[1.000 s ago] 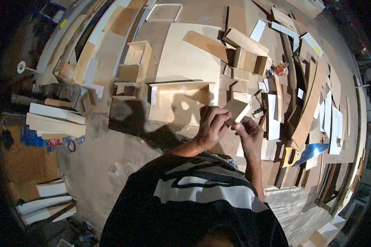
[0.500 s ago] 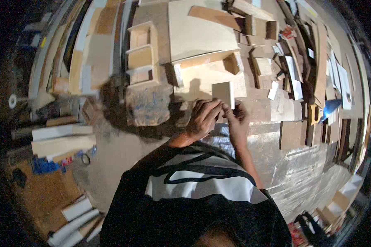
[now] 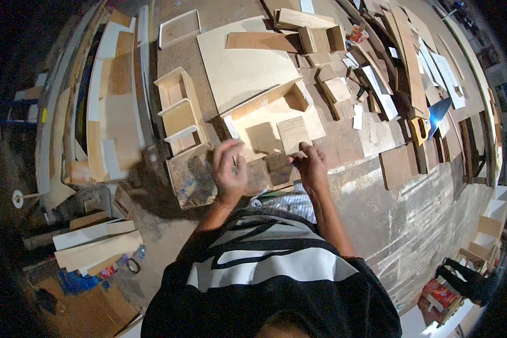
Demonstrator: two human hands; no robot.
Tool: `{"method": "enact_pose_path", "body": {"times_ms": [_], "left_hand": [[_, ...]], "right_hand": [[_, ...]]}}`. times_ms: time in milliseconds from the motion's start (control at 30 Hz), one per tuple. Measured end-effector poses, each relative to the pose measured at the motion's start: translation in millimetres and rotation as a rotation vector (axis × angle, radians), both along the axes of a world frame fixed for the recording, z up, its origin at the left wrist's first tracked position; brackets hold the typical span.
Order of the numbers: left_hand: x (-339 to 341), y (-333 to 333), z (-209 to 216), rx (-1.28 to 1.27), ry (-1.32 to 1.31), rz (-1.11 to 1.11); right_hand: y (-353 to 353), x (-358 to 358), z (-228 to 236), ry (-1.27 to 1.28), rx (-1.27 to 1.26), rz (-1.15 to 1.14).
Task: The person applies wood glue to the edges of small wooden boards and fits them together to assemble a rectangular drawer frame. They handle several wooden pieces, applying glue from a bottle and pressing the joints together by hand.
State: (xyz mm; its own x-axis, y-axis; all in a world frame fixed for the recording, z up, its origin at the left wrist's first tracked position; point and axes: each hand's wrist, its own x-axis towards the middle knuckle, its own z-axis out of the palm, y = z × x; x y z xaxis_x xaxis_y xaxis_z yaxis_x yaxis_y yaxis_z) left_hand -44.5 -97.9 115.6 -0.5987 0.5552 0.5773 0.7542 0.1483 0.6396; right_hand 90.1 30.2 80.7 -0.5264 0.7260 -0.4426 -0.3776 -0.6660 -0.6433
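Observation:
A small square wooden board (image 3: 294,133) is in front of me, pale and flat-faced. My right hand (image 3: 312,164) pinches its lower right corner. My left hand (image 3: 231,173) is off to the left of the board, somewhat blurred, with thumb and fingers curved apart and nothing visible between them. Just beyond both hands lies a shallow wooden tray-like frame (image 3: 265,107) with raised sides; the board and its shadow cover part of its base. Near my left hand stands a stained block-like surface (image 3: 194,179).
A compartmented wooden box (image 3: 181,110) lies left of the frame. Behind are a large pale sheet (image 3: 248,67) and a small wooden box (image 3: 320,39). A yellow-handled saw (image 3: 421,130) rests among boards at right. Stacked panels (image 3: 98,242) lie at lower left.
My left hand has come away from the board and moved left. My right hand keeps the board, now with its broad face turned toward me. The view has shifted and turned slightly.

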Motion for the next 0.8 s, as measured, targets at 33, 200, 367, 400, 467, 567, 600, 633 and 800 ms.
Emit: {"method": "enact_pose_path", "body": {"times_ms": [33, 200, 367, 400, 467, 567, 600, 633, 800], "left_hand": [[-9, 4, 4, 0.007, -0.001, 0.037], [-64, 23, 9, -0.018, -0.153, 0.015], [-107, 64, 5, -0.228, -0.494, -0.173], [-117, 73, -4, -0.277, -0.519, -0.271], [-138, 88, -14, -0.417, -0.558, -0.476], [-144, 115, -17, -0.594, -0.633, -0.614], [-145, 121, -18, -0.659, -0.742, -0.642], [-145, 127, -19, -0.661, -0.738, -0.644], [-145, 151, -28, -0.822, -0.667, -0.742]], "right_hand": [[1, -2, -5, 0.0, 0.0, -0.01], [1, -14, -22, -0.252, 0.411, -0.011], [4, -27, -27, -0.581, 0.842, -0.042], [7, -27, -39, -0.584, 0.94, -0.063], [8, -33, -33, -0.616, 0.981, -0.038], [12, -39, -30, -0.711, 1.037, 0.009], [13, -43, -28, -0.744, 1.134, -0.002], [14, -46, -26, -0.777, 1.231, -0.012], [18, -57, -31, -0.815, 1.275, 0.015]]}}
